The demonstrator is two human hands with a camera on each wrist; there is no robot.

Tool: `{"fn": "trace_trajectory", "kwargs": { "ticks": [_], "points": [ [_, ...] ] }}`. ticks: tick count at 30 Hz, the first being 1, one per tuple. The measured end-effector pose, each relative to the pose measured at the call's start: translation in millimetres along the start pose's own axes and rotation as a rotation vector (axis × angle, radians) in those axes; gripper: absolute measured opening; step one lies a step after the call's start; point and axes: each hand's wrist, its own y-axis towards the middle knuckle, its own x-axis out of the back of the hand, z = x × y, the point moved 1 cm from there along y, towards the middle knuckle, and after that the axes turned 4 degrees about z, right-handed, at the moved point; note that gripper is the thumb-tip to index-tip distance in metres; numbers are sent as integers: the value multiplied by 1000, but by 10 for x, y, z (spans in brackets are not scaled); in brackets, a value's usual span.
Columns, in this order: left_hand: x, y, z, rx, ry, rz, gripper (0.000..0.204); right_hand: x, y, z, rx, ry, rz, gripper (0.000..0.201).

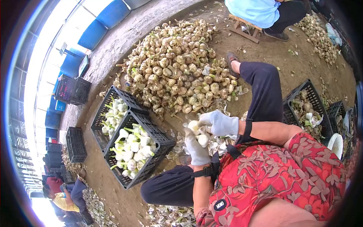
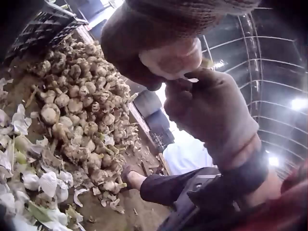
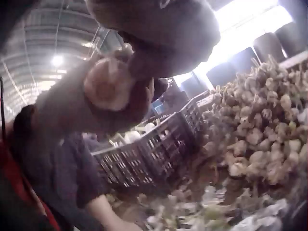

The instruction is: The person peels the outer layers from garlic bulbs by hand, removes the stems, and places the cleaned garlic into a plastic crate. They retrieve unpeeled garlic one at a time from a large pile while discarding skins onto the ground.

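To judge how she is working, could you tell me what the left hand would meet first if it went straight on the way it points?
Almost at once the garlic bulb it grips, with the right hand just beyond; depth is uncertain.

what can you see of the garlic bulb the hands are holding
The garlic bulb is round and pale, creamy white, its surface looking clean and peeled next to the dirtier bulbs in the heap behind. It is held in the air above the person's lap, between both gloved hands: the left hand grips it from below and the right hand closes over it from above. In the wrist views it sits half hidden among the glove fingers.
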Motion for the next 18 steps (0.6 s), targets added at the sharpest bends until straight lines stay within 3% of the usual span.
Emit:
{"fn": "trace_trajectory", "kwargs": {
  "ticks": [2, 3, 5, 7, 9, 10, 11, 13, 14, 15, 16, 17, 18],
  "points": [
    [61, 18, 53, 179, -282, 124, 46, 41, 25, -69, -4, 103, -9, 21],
    [31, -9, 20, 139, -194, 162, 46, 83, 42, -56, -8, 157, -12, 20],
    [-6, -38, -45, 52, -20, 239, 47, 176, 28, -13, -360, 657, 102, 15],
    [4, -32, -46, 74, -59, 173, 49, 139, 37, -123, -421, 854, 32, 11],
    [2, -23, -52, 73, -151, 200, 49, 164, 54, -130, -425, 820, 26, 11],
    [-69, -53, -152, 182, -180, 230, 36, 198, 71, -118, -429, 801, 21, 11],
    [-86, -47, -168, 249, -248, 287, 36, 226, 104, -173, -440, 763, 17, 11],
    [-56, -33, -151, 231, -79, 398, 38, 292, 165, -198, -462, 681, -5, 11],
    [-54, -62, -124, 273, -36, 429, 39, 349, 214, -190, -382, 625, -74, 11],
    [-97, -107, -118, 316, 7, 461, 40, 425, 282, -216, -436, 511, -105, 13],
    [-162, -162, -93, 284, 151, 387, 48, 428, 370, -452, -279, 161, -141, 16],
    [-356, -287, -128, 279, 85, 412, 58, 417, 452, -661, -117, -189, -169, 20],
    [-374, -282, -144, 271, 100, 479, 62, 445, 480, -613, -261, -215, -41, 34]
  ]
}}
